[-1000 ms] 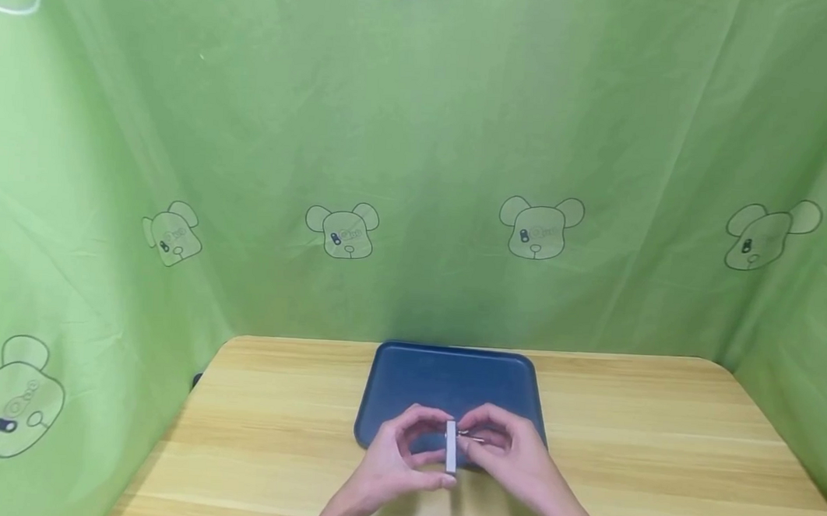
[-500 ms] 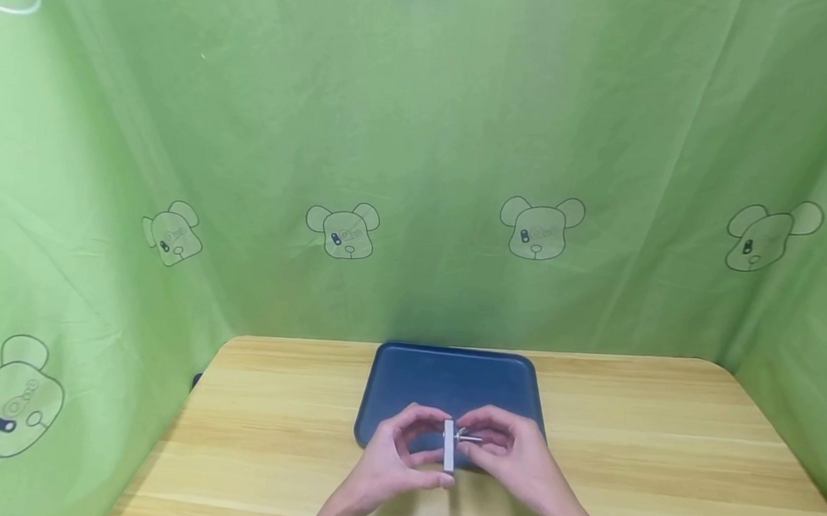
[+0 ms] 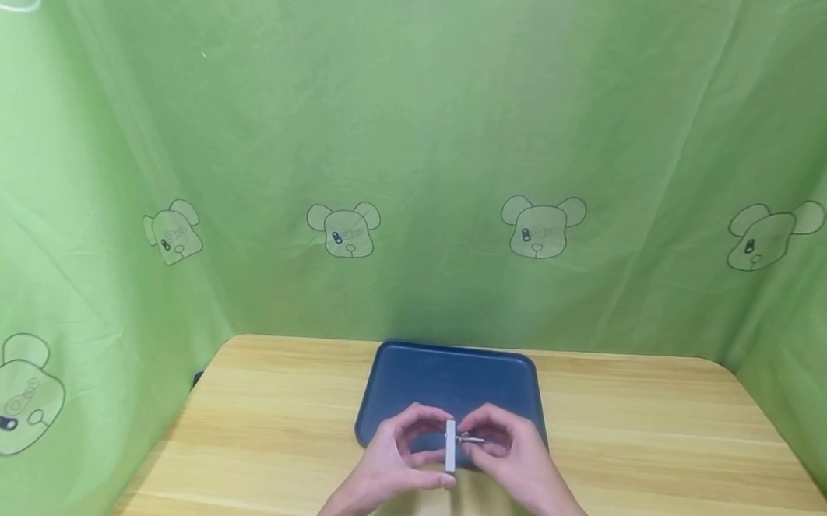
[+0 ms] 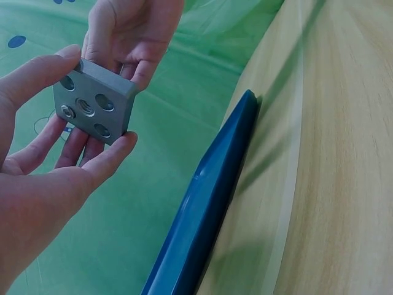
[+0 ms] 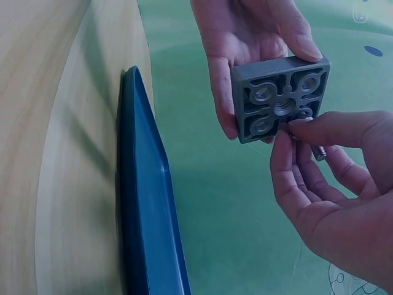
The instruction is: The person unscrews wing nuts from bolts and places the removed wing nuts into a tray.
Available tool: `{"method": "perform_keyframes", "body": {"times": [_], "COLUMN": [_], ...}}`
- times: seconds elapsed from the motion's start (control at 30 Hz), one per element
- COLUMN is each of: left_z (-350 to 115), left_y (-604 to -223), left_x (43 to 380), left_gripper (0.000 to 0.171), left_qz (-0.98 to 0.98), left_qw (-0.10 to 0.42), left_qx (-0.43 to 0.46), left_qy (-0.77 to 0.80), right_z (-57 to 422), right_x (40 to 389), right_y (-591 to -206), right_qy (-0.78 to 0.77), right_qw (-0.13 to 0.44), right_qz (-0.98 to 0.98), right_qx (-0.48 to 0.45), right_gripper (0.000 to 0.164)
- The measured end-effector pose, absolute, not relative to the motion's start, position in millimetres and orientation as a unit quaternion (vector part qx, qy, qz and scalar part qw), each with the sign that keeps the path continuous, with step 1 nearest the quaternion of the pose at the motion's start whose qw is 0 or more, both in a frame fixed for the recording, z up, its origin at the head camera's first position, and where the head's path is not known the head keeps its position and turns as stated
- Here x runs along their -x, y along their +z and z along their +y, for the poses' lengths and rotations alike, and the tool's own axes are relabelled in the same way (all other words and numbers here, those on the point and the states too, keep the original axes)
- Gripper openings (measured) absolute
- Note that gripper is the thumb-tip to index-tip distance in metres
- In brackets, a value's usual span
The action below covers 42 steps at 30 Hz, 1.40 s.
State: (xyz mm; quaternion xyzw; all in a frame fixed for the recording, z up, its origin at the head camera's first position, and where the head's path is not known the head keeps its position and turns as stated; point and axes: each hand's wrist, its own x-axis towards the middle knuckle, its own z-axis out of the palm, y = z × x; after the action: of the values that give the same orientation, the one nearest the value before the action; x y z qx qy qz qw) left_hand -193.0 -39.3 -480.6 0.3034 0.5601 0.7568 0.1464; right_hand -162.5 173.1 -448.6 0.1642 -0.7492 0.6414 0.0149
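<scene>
A grey square plate [image 5: 245,94] with several round holes is held up on edge above the table by my left hand [image 3: 392,452], thumb and fingertips on its edges. A bolt [image 5: 319,153] passes through one corner hole. Its round head shows on the plate's left side in the left wrist view, and the threaded shank sticks out to the right. My right hand [image 3: 512,450] pinches a small silver wing nut [image 5: 305,113] on the shank close to the plate. Thumb and index finger partly hide the nut.
A dark blue tray [image 3: 457,369] lies on the wood-grain table [image 3: 629,425] just beyond and below the hands. Green cloth [image 3: 432,165] printed with bear faces stands behind the table and on both sides.
My right thumb and fingers shift slightly at the wing nut, which shows at a different turn. The plate sways a little left, then back. My left hand keeps its hold.
</scene>
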Motion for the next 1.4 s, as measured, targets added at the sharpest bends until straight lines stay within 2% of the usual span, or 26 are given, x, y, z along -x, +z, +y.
{"method": "perform_keyframes", "body": {"times": [0.33, 0.5, 0.87, 1.4], "left_z": [-40.0, -40.5, -39.3, -38.1], "left_y": [-480.3, -479.6, -478.9, -478.3], "left_x": [193.9, 194.6, 193.4, 192.3], "left_gripper": [0.066, 0.066, 0.066, 0.064], "left_qz": [0.564, 0.568, 0.573, 0.583], "left_qw": [0.140, 0.136, 0.136, 0.121], "left_qx": [-0.299, -0.298, -0.299, -0.313], "left_qy": [0.757, 0.755, 0.751, 0.740], "right_z": [177.0, 176.1, 174.9, 175.5], "right_x": [163.9, 164.5, 166.3, 166.5], "right_y": [-448.3, -445.5, -448.5, -449.0], "right_qy": [0.636, 0.621, 0.649, 0.632], "right_qw": [0.014, 0.014, -0.026, -0.022], "right_qz": [-0.744, -0.763, -0.751, -0.764], "right_qx": [-0.205, -0.179, -0.117, -0.129], "right_gripper": [0.023, 0.015, 0.029, 0.023]}}
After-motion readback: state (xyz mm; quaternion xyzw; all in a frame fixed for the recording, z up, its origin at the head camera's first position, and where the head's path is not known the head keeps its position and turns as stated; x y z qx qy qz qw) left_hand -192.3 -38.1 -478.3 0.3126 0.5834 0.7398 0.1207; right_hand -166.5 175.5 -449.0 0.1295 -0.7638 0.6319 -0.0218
